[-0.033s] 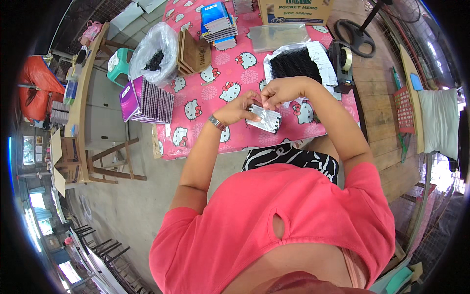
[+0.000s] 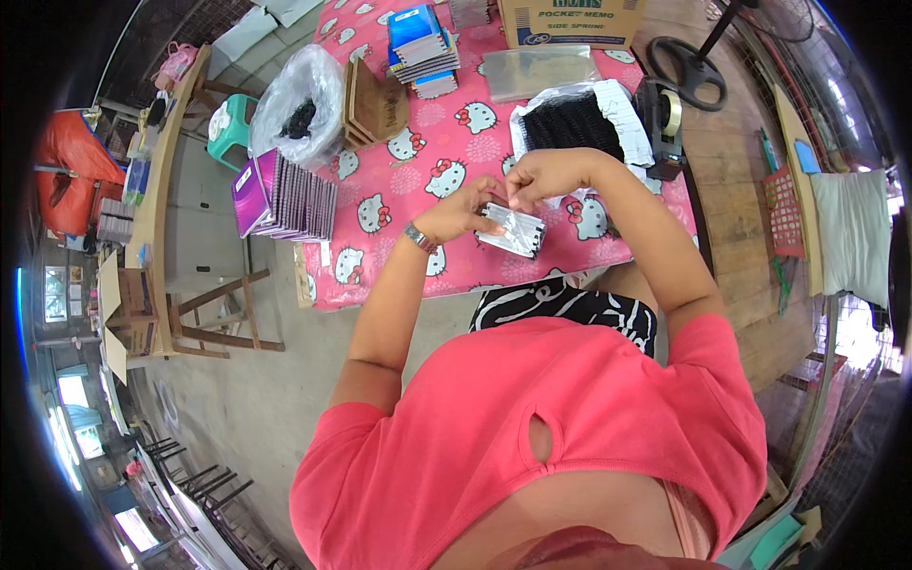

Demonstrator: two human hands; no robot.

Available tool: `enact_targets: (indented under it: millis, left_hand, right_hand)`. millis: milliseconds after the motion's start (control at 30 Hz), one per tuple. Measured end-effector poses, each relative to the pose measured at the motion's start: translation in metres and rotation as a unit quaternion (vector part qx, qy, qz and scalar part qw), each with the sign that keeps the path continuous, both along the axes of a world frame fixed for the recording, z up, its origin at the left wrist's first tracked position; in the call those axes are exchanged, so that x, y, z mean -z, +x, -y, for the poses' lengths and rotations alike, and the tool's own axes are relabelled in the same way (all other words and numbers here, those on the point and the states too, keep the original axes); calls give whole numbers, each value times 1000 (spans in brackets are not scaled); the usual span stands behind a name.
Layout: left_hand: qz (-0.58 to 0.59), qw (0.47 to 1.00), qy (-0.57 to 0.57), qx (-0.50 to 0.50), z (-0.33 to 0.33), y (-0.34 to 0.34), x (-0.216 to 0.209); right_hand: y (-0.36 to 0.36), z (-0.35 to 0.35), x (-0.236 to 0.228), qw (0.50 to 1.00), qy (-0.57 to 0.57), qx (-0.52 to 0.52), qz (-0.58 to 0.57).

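A small stack of white spiral notepads (image 2: pixel 513 231), with black coils along one edge, sits in glossy clear plastic at the near side of the pink table. My left hand (image 2: pixel 465 211) grips its left side, the thumb lying across the top. Just above its upper edge my right hand (image 2: pixel 546 180) is closed in a pinch. What looks like a clear plastic edge runs between the two hands, though the fingertips partly hide it. Beyond my right hand lie black spiral coils (image 2: pixel 570 125) in white wrapping. Flat clear plastic sleeves (image 2: pixel 541 74) rest farther back.
Purple notebooks (image 2: pixel 294 195) stand at the table's left edge, near a plastic bag of black coils (image 2: pixel 299 95) and a brown wooden holder (image 2: pixel 380 104). Blue notebooks (image 2: pixel 418 43) and a cardboard box (image 2: pixel 570 24) are at the back. A tape dispenser (image 2: pixel 662 133) stands right.
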State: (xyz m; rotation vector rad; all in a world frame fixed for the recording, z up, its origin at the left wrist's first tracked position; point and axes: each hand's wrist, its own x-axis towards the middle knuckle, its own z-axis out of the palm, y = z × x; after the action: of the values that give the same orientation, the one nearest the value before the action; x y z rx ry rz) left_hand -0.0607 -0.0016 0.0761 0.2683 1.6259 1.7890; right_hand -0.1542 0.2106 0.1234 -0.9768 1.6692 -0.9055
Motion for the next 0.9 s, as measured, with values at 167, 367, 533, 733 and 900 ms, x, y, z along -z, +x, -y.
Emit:
enact_targets:
  millis: [167,367,533,733,900]
  left_hand:
    - [-1,1000,-8,-17,5,5,6]
    - [-12,1000,-10,-7,0,3,4]
    - [-11,999,-27,-20,5,5,4]
    - [-20,999,-24,-19,3,4,5]
    - [-26,999,-11,-16,-2,0,4]
  right_hand:
    - [-44,-44,16,876,-67,449,-165]
    - [-101,-138,92,695,181,554,-421]
    - [-112,-118,91,666,261,579,-391]
    - [-101,-136,55,707,313,516,-370]
    - [-67,-212,67,573,143,704,-394]
